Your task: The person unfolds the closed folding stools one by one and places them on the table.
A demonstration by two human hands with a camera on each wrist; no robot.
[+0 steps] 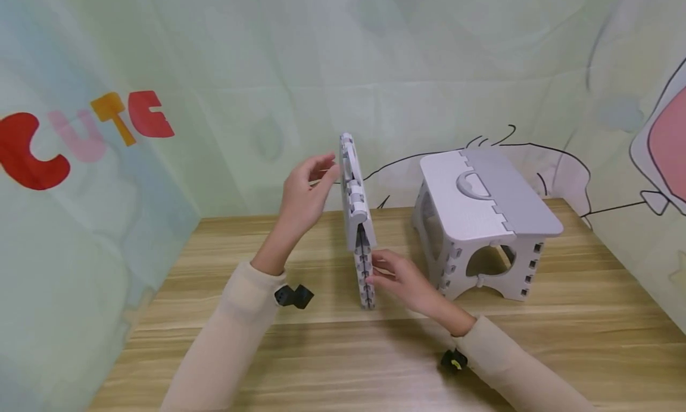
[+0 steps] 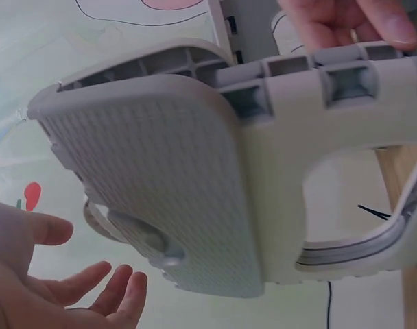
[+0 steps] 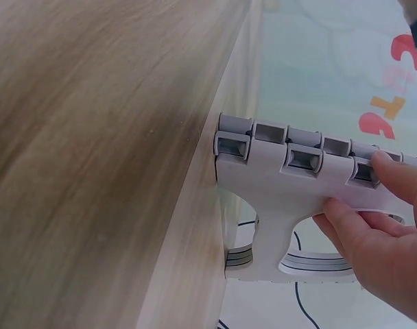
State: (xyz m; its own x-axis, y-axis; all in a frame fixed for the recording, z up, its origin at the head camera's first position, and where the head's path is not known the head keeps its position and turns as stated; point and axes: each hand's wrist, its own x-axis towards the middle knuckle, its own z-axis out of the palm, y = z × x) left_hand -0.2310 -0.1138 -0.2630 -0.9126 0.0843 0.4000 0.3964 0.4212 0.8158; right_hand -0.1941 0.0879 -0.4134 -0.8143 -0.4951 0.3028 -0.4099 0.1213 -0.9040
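Observation:
A folded grey-and-white plastic folding stool (image 1: pixel 358 221) stands upright on edge on the wooden table, its two top halves folded together. My right hand (image 1: pixel 399 278) grips its leg panel low on the right; the right wrist view shows a finger on the hinged edge and others at the cutout of the panel (image 3: pixel 263 199). To the left of the stool, my left hand (image 1: pixel 311 192) is raised beside the upper part with loosely bent fingers. In the left wrist view, this hand (image 2: pixel 64 274) is apart from the textured top (image 2: pixel 147 178), near its handle.
A second folding stool (image 1: pixel 490 203) stands unfolded on its legs to the right, with a carrying handle in its top. Behind the wooden table (image 1: pixel 300 352) hangs a printed curtain (image 1: pixel 257 102) with drawn figures and coloured letters; it also runs along both sides.

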